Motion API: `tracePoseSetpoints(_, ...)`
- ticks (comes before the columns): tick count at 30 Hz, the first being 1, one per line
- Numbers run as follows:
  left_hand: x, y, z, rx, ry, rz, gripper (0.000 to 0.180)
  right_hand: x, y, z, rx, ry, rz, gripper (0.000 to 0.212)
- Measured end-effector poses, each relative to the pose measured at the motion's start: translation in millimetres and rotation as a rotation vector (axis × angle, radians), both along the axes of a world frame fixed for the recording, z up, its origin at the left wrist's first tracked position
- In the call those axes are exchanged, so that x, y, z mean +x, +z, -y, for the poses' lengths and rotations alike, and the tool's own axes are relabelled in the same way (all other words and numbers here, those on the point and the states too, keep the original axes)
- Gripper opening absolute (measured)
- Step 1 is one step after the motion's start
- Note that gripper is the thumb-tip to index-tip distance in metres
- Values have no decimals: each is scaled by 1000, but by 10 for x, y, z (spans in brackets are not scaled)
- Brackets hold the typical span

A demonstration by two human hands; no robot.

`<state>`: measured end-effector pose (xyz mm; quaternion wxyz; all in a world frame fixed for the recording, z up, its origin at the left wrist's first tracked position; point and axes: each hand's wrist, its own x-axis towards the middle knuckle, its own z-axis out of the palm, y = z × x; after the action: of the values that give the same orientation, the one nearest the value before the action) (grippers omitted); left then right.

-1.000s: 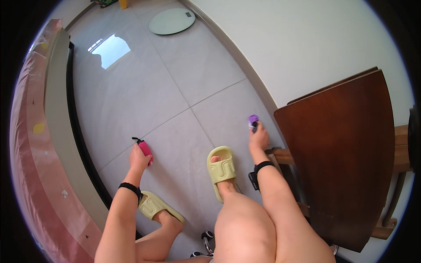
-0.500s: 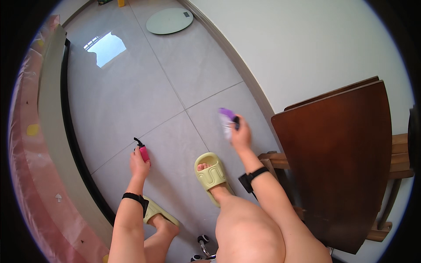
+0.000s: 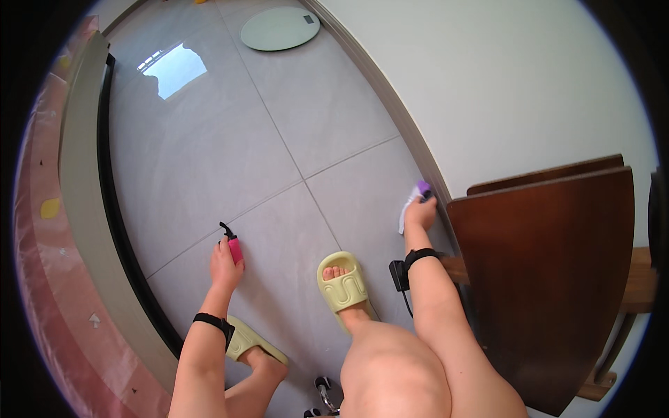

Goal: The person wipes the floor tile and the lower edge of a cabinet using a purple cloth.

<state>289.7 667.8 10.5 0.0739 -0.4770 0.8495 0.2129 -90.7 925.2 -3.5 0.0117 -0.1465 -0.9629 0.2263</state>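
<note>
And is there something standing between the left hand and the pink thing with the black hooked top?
Nothing visible is: the left hand holds the pink thing directly, and its black hooked top sticks out beyond the fingers.

I can make out a pale green, round, flat scale (image 3: 275, 33) with a small dark display near 12 o'clock, close to the taupe skirting board (image 3: 380, 87). A plain white wall (image 3: 516, 90) fills 2 o'clock on my feed. Toward 4 o'clock I have two dark-brown wooden panels (image 3: 550, 279), one behind the other. Pink patterned fabric (image 3: 52, 244) borders a pale grey board (image 3: 87, 188) at 9 o'clock; light-green open-toed slippers (image 3: 343, 291) show at 6 and 7.
</note>
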Motion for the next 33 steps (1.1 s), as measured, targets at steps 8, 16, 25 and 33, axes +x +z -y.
tracePoseSetpoints(8,109,144,73,64,10,75,73,1338,293,1458,-495,1354,314,27)
tracePoseSetpoints(16,474,867,402,212,28,44,79,1472,20,1824,-821,1254,524,38)
tracePoseSetpoints(25,2131,341,232,228,709,-326,21,511,215,2695,-8,908,5,33)
tracePoseSetpoints(33,2313,28,186,88,663,366,40,2629,290,2763,-74,2024,512,35)
